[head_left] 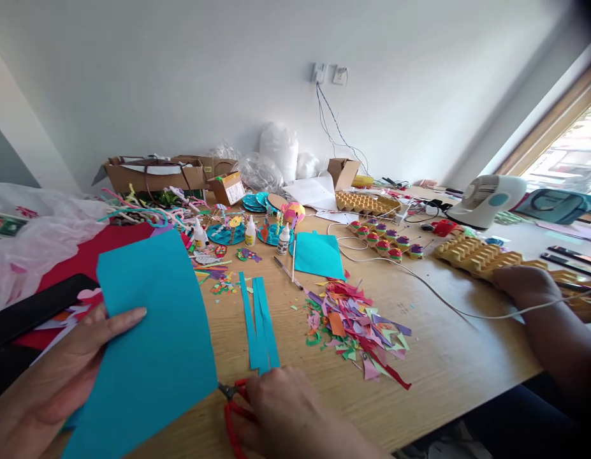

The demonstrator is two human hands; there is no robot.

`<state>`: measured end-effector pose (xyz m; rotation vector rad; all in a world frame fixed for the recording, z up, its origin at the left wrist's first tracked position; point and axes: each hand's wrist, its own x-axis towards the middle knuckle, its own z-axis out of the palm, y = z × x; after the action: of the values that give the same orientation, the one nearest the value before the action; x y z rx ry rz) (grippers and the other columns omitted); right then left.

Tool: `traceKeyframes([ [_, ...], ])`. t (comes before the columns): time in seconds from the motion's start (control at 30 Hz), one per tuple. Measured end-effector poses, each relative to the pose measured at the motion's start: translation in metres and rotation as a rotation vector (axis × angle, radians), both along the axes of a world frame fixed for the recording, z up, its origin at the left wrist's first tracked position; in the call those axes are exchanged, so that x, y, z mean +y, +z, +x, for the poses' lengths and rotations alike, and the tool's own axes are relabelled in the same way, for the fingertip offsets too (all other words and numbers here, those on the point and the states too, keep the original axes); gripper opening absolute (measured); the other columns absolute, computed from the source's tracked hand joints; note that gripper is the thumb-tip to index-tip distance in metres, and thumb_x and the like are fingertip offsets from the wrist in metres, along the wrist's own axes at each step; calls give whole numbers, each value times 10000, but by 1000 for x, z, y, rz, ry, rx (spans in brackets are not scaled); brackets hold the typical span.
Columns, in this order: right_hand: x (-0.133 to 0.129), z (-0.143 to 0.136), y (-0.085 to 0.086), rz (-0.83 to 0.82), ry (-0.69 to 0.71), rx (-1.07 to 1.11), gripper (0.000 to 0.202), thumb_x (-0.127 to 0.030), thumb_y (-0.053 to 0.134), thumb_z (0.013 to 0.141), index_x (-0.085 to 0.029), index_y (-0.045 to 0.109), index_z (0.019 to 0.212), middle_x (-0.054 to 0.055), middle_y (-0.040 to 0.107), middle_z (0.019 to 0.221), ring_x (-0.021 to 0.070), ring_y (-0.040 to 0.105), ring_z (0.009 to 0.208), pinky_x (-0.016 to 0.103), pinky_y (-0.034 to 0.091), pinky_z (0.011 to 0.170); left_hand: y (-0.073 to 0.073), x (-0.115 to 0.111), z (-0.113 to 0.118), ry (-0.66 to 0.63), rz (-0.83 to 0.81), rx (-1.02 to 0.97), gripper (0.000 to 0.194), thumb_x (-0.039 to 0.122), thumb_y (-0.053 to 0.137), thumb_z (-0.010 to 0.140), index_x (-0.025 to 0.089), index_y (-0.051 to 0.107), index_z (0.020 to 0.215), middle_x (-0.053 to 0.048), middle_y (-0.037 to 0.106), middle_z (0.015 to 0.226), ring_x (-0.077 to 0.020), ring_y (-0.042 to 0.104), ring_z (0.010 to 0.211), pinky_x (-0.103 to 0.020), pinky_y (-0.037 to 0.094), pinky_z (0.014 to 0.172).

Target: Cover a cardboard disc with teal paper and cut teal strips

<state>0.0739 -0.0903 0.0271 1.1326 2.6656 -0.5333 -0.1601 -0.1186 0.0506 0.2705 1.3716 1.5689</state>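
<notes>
My left hand (pixel 92 354) grips a large blue sheet of paper (pixel 161 331) by its left side, thumb on top. My right hand (pixel 285 408) is closed around red-handled scissors (pixel 231 408), whose short dark tips touch the sheet's lower right edge. Cut blue strips (pixel 261 322) lie on the table just beyond my right hand. A smaller blue piece (pixel 318 254) rests farther back. To the right of the strips spreads a heap of coloured paper scraps (pixel 357 325).
Another person's hand (pixel 527 284) is at an egg carton (pixel 481 255) on the right. A white cable (pixel 419 280) crosses the table. Glue bottles (pixel 284 240), a pen (pixel 288 273) and decorated blue discs (pixel 226 234) stand mid-table. A white fan (pixel 486 199) is at back right.
</notes>
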Motion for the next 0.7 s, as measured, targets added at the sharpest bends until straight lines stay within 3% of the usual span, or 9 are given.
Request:
traceKeyframes([
  [0.13,-13,-24,-1,-23,160,-121,199,-258,519,746,-140,675,780,119,692,745,271,658,632,290,476,463,-7,11,3,-145,39,32,621,125,823,443,204,617,1023,-62,739,832,-280,693,689,-424,555,662],
  [0.27,-15,-33,-1,34,188,-117,175,-164,505,771,-131,676,786,147,674,813,267,654,674,318,502,481,-19,17,1,-139,20,31,419,141,837,401,192,643,768,-43,739,708,-261,690,583,-410,573,563],
  [0.37,2,-25,0,144,176,-31,108,-177,564,735,-143,664,760,130,659,772,258,643,685,317,495,503,-26,20,-4,-113,51,2,382,124,830,411,200,635,730,-26,736,683,-238,686,562,-381,576,514],
  [0.5,45,-12,-2,239,-136,19,173,-277,575,752,-173,634,878,94,653,878,220,640,749,278,473,581,-31,22,-10,-66,84,-27,375,109,806,421,184,643,750,-46,739,710,-247,687,572,-383,577,527],
  [0.7,78,-24,-7,236,-193,15,277,-371,526,763,-167,628,920,94,652,938,233,624,838,290,466,656,-36,21,-14,4,69,3,223,46,626,609,170,648,793,-44,731,650,-229,678,500,-375,575,495],
])
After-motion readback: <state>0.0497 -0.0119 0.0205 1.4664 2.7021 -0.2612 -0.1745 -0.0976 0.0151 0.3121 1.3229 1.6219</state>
